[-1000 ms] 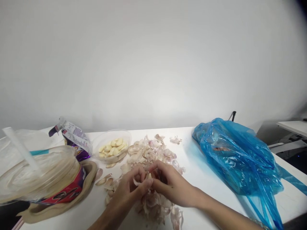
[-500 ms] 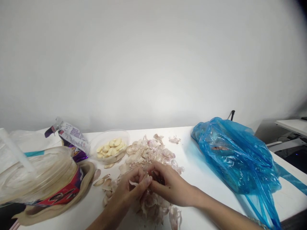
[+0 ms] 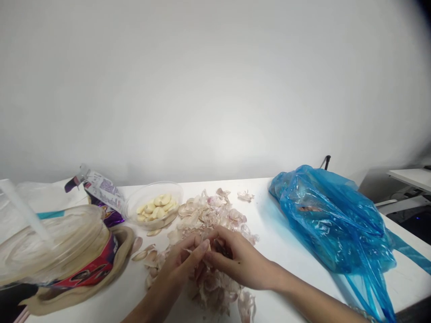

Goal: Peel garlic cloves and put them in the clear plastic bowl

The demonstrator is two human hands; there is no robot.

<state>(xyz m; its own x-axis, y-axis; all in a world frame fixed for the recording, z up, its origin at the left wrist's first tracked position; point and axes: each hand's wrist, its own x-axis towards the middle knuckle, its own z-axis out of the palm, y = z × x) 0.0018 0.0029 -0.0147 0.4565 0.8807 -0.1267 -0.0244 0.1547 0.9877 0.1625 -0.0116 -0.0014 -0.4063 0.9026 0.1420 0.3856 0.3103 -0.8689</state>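
Over a heap of garlic skins (image 3: 210,215), my left hand (image 3: 183,262) and my right hand (image 3: 237,260) meet with their fingertips together. The left thumb and fingers pinch a garlic clove (image 3: 208,247), mostly hidden by the fingers. The right hand's thumb and forefinger close on the same clove. A dark shape shows inside the right hand's curl; what it is I cannot make out. Left of the heap, a clear plastic bowl (image 3: 134,197) holds several peeled garlic cloves (image 3: 158,207). Several unpeeled cloves (image 3: 151,258) lie near my left wrist.
A blue plastic bag (image 3: 330,220) lies on the right of the white table (image 3: 279,273). On the left stand a lidded plastic cup (image 3: 67,242) with a white straw (image 3: 25,211) and a purple wrapper (image 3: 112,218). A white wall (image 3: 215,89) rises behind.
The left thumb has shifted slightly up and left at the clove. A pale flake of skin that stuck out by the left thumb shows less now. Both hands stay in place.
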